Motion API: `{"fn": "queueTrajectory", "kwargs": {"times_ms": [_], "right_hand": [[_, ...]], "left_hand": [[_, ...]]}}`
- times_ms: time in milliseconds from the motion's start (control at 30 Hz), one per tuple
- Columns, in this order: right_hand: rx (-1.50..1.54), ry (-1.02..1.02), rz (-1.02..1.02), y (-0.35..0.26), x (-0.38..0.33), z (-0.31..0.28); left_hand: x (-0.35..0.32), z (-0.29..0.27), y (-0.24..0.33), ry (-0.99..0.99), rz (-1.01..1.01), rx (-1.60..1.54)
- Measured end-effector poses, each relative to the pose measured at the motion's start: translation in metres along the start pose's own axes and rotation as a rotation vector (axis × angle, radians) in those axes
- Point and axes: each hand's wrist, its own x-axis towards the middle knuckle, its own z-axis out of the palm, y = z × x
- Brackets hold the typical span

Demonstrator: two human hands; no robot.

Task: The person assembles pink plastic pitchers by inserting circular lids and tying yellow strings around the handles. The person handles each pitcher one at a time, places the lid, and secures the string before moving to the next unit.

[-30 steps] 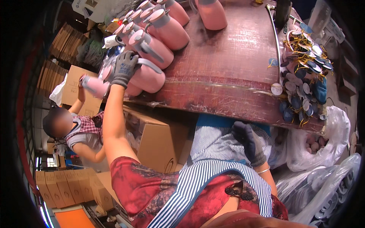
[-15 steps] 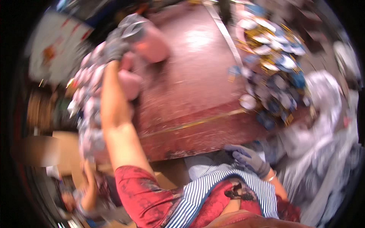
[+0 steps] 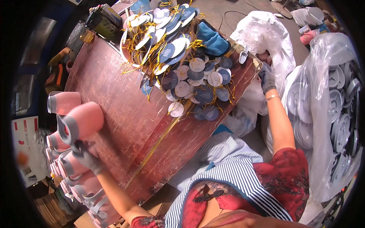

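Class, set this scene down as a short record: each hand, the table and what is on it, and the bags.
Left hand: gloved, by the grey handle of a pink jug; grip unclear
Right hand: gloved, at a whitish plastic bag beside the table corner
Table: reddish-brown, scuffed
On the table: pink jugs on the left side; heaped round tags with yellow strings; blue cloth beside the tags
Far right: clear plastic bag of grey round parts

Bright light across the tabletop [image 3: 118, 102], black fisheye corners
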Motion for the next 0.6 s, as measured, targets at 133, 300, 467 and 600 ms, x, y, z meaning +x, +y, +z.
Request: {"fn": "queueTrajectory", "kwargs": {"times_ms": [133, 300, 467, 600], "right_hand": [[-0.435, 0.285, -0.317, 0.047, 0.140, -0.064], [-0.855, 0.197, -0.094, 0.000, 0.148, 0.015], [-0.864, 0.457, -0.233, -0.001, 0.076, 0.029], [-0.197, 0.310, -0.382, -0.002, -0.051, 0.027]], "left_hand": [[-0.123, 0.016, 0.047, 0.023, -0.123, 0.072], [-0.245, -0.013, 0.126, 0.059, -0.085, 0.381], [-0.299, -0.001, 0.114, 0.024, -0.182, 0.366], [-0.314, 0.025, 0.137, 0.051, -0.055, 0.430]]}}
